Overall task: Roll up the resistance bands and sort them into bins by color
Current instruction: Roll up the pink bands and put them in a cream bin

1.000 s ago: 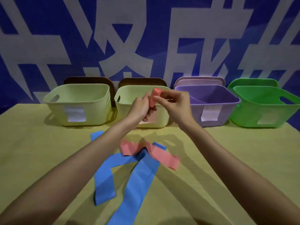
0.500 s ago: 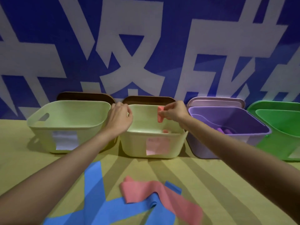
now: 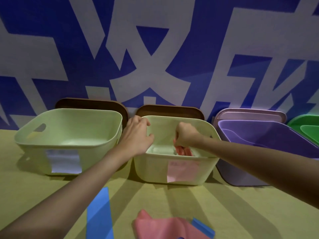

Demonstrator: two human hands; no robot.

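While my right hand is down inside the pale bin w/ the pink label, its fingers are curled tight in a grip on the rolled pink band, which sits low in that bin right under my knuckles, at or near the floor; can't tell if it's touching down yet. My left hand is on the bin's rim just left of that, fingers hooked over the edge, prob. steadying it. The roll should be v. light, soft and rubbery, a bit tacky rather than slick, and springy: I'd judge it wants to unwind the moment I let go, so best to keep hold across the outer wrap w/ the loose tail pinned under a fingertip and set it tail-down against the wall. Not fragile, no need to be gentle. Back toward me on the bench, well short of both hands, lies a flat pink band w/ blue band strips, one below my left forearm and one poking out by the pink. These are limp, will drape and cling to each other, so take each by one short end and roll from there. Left of my left hand is a 2nd pale bin w/ a white label; right of my right arm a purple bin, and a green bin beyond.
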